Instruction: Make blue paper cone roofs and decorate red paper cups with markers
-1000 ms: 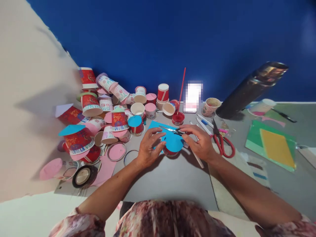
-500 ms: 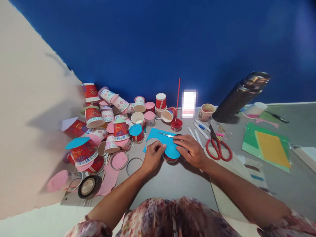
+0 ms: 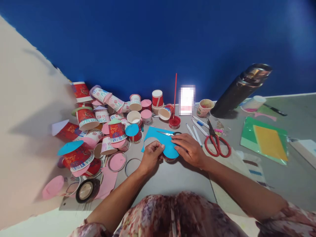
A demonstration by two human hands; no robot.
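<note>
A blue paper disc point(image 3: 171, 150) lies over the top of a paper cup point(image 3: 171, 159), most of which is hidden beneath it. With thumb and forefinger closed, my left hand point(image 3: 153, 154) pinches the disc's left edge. My right hand point(image 3: 189, 149) curves its fingers over the right edge, gripping the disc against the cup. Just behind both hands lies a blue sheet point(image 3: 154, 133) with a round hole cut in it. Small scissors point(image 3: 166, 133) rest on that sheet, their dark handle partly behind my right fingers.
Decorated paper cups point(image 3: 85, 117) are piled at the left, beside a roll of tape point(image 3: 87, 191). A red paint pot point(image 3: 174, 122) holds an upright stick. To the right are red-handled scissors point(image 3: 217, 144), pens point(image 3: 197, 133), a black flask point(image 3: 234, 95) and coloured paper point(image 3: 271, 141).
The view has shifted slightly, so the table things sit a little further left and higher. Both hands keep their hold on the blue disc, with only small finger movement.
</note>
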